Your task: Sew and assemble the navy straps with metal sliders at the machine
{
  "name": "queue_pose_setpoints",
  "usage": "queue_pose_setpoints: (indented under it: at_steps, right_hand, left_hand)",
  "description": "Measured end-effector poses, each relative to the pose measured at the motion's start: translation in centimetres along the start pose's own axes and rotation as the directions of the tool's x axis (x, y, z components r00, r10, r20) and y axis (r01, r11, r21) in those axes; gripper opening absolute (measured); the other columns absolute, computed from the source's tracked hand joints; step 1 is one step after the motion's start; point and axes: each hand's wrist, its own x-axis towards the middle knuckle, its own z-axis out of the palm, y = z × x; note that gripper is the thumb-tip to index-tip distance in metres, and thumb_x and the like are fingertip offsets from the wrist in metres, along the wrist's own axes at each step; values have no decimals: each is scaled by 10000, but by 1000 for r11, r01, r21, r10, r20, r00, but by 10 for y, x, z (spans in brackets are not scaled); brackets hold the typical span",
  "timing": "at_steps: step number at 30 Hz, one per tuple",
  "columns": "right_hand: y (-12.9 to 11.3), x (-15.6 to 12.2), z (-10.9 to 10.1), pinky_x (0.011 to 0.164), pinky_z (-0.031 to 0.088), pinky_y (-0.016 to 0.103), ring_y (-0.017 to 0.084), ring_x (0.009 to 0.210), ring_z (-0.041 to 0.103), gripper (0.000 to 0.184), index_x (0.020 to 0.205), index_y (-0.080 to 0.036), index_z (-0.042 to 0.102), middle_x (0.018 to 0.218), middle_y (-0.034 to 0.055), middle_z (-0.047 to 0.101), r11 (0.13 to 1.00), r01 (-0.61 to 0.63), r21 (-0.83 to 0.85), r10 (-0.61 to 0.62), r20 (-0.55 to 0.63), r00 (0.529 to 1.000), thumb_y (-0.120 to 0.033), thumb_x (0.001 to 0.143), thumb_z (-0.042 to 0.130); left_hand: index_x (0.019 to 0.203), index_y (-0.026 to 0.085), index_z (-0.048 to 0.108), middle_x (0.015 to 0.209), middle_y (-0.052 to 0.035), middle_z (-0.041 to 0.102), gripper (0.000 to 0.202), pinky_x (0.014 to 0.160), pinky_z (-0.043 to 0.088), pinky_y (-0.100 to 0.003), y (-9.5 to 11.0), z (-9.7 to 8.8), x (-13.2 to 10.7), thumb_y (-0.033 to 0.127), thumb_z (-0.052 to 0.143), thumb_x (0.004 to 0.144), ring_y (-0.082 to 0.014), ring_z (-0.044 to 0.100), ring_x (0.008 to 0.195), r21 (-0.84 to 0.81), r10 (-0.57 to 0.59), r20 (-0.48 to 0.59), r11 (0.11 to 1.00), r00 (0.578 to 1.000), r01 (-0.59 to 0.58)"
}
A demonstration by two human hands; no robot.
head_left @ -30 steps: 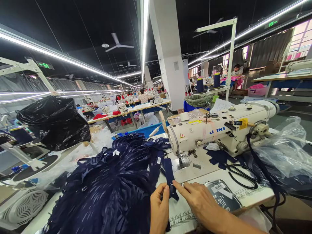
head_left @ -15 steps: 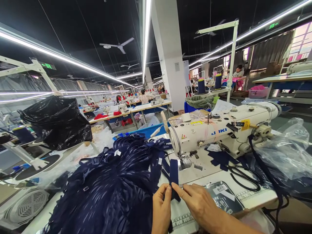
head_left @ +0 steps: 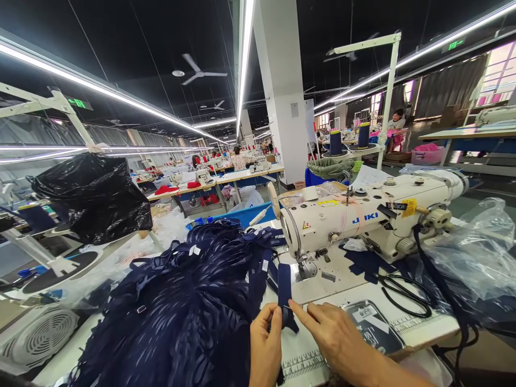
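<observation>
A navy elastic strap lies in front of the sewing machine's needle area, its near end between my hands. My left hand is closed, pinching the strap between thumb and forefinger. The forefinger of my right hand reaches to the strap's right edge, its other fingers curled; the thumb is hidden under the hand. A small pale spot shows on the strap by that fingertip. Left of my hands a big heap of navy straps covers the table. The white sewing machine stands just beyond.
Black scissors lie right of my hands, near a dark tray with a paper label. Clear plastic bags and navy scraps sit at the right. A black bag hangs at the left. Other people work farther back.
My right hand has shifted slightly right, its fingertip now apart from my left fingers. My left hand keeps its pinch, and the strap leans slightly more to the left.
</observation>
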Motion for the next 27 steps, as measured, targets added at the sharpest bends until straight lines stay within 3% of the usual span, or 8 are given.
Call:
queue_pose_setpoints:
  at_steps: [6, 13, 21, 27]
  right_hand:
    - [0, 0, -1, 522, 358, 278, 159, 550, 471, 446, 1191, -55, 412, 679, 50, 527, 1000, 15, 8, -15, 0, 1000, 11, 776, 261]
    - [-2, 1, 1, 510, 363, 281, 161, 543, 475, 475, 1185, -46, 424, 674, 56, 525, 1000, 9, 13, -9, -11, 1000, 37, 751, 248]
    - [0, -3, 9, 506, 378, 283, 160, 542, 478, 434, 1197, -51, 416, 668, 51, 528, 997, 39, 60, -37, -36, 999, -1, 800, 246]
    - [5, -2, 12, 481, 381, 265, 149, 523, 477, 403, 1170, -56, 440, 633, 42, 533, 985, 71, 156, -52, -122, 991, -11, 816, 253]
  left_hand:
    - [644, 153, 555, 553, 24, 442, 336, 544, 378, -217, -7, 2, 1, 467, 492, 744, -111, 388, 533, 58, 78, -27, 995, 997, -76]
    - [665, 165, 570, 611, -5, 516, 306, 564, 378, -223, 4, 1, -4, 435, 468, 765, -146, 450, 610, 234, 123, -37, 966, 992, -111]
    - [616, 157, 484, 557, 37, 387, 363, 525, 338, -204, -11, -1, 3, 496, 486, 743, -96, 342, 538, 14, 21, 29, 1000, 999, -21]
    - [618, 159, 471, 571, 30, 394, 369, 532, 331, -214, -14, -1, 4, 508, 486, 738, -102, 357, 550, -40, -15, 97, 999, 995, 19]
